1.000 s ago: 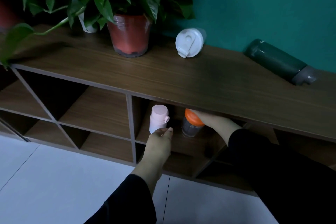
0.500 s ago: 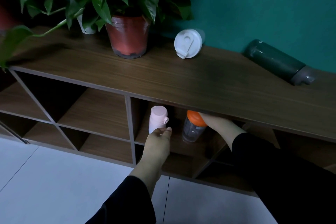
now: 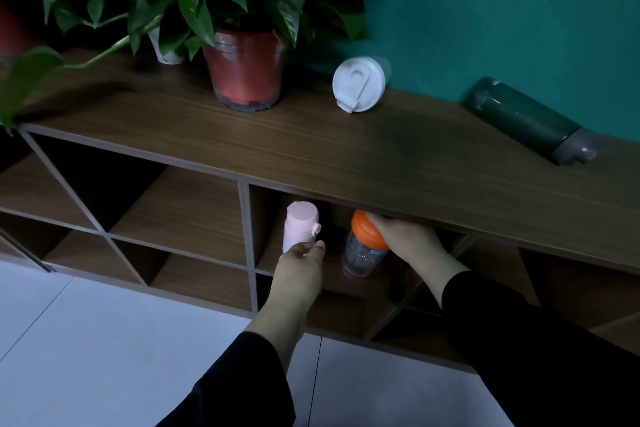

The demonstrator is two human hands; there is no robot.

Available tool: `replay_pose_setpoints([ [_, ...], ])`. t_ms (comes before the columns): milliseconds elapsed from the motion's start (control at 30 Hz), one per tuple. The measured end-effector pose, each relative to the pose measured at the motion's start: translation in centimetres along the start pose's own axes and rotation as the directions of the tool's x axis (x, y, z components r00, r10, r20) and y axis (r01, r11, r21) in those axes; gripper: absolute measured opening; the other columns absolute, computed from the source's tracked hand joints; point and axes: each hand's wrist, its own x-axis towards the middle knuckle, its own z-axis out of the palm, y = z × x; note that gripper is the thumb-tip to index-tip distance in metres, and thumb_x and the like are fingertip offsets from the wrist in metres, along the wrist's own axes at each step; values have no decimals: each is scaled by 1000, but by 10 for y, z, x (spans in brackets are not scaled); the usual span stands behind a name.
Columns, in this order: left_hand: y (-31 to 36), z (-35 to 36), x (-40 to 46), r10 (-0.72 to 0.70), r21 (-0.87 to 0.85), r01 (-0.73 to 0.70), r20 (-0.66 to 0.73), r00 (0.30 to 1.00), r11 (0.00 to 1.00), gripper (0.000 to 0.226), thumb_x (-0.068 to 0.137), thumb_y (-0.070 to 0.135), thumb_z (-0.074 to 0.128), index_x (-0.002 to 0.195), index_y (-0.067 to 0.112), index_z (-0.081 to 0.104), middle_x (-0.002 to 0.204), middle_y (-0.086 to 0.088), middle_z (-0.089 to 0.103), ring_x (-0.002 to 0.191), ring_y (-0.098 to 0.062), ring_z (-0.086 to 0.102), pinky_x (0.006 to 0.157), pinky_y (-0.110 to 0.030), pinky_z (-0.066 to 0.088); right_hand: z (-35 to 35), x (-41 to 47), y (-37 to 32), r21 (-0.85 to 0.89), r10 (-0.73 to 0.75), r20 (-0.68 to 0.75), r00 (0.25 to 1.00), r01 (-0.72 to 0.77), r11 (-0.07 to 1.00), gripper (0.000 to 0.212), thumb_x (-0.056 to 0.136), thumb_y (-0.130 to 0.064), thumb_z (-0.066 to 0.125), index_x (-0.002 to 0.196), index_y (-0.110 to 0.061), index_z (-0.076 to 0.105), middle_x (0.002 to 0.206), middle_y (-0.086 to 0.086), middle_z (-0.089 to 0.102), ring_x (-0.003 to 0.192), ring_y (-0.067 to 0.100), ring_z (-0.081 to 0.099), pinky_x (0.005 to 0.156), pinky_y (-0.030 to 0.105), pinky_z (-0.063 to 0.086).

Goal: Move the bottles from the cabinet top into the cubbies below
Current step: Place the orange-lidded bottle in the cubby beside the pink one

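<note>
Pink bottle [image 3: 300, 225] and orange-capped bottle [image 3: 364, 246] upright in cubby [image 3: 332, 284].

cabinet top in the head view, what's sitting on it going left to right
red plant pot → white-lidded bottle lying on its side → dark green bottle lying on its side

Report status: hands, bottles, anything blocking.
Left hand at pink bottle, grip unclear. Right hand gripping orange-lidded bottle, same cubby. White-lidded bottle and dark bottle lying on cabinet top. Nothing blocking.
</note>
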Motion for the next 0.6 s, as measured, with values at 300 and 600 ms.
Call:
replay_pose_setpoints([
  [300,1,0,-5,9,0,-9,9,1000,1000,7,99,35,59,104,30,58,99,3,66,113,-29,65,105,-51,53,21,-12,1,96,153,-309,939,-130,987,66,80,-68,64,109,-9,69,102,8,72,92,24,68,76,25,49],
  [600,6,2,-15,47,-8,-47,-2,999,999,8,99,37,59,105,32,60,99,6,66,113,-28,63,105,-50,53,23,-58,25,178,-90,-452,887,189,966,69,86,-41,72,145,-19,45,141,-6,48,131,11,45,108,30,37],
])
